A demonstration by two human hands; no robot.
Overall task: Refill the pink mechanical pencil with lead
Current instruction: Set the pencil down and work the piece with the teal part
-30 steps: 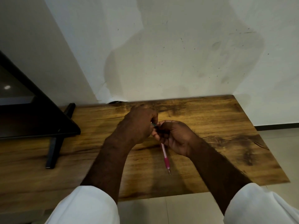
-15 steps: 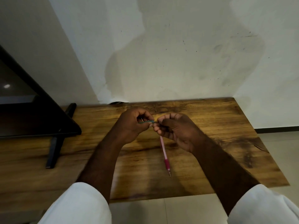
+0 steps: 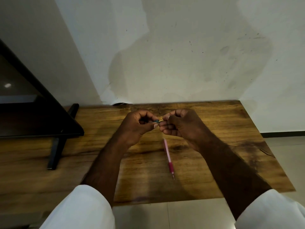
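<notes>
The pink mechanical pencil (image 3: 168, 158) lies on the wooden table (image 3: 222, 129), tip toward me, just below my right hand. My left hand (image 3: 140, 125) pinches a small teal lead case (image 3: 156, 121) between thumb and fingers. My right hand (image 3: 179, 123) is closed with its fingertips at the case's right end, where a thin dark lead (image 3: 161, 120) shows between the two hands. Both hands hover above the table, apart from the pencil.
A black monitor (image 3: 33, 113) on a black stand (image 3: 56, 149) fills the left side of the table. A white wall stands right behind the table. The table's near edge and right edge drop to a tiled floor (image 3: 181, 215).
Both hands have risen and drawn slightly apart, uncovering the pencil's upper end. The teal case, hidden between the hands a second ago, now shows with lead coming out.
</notes>
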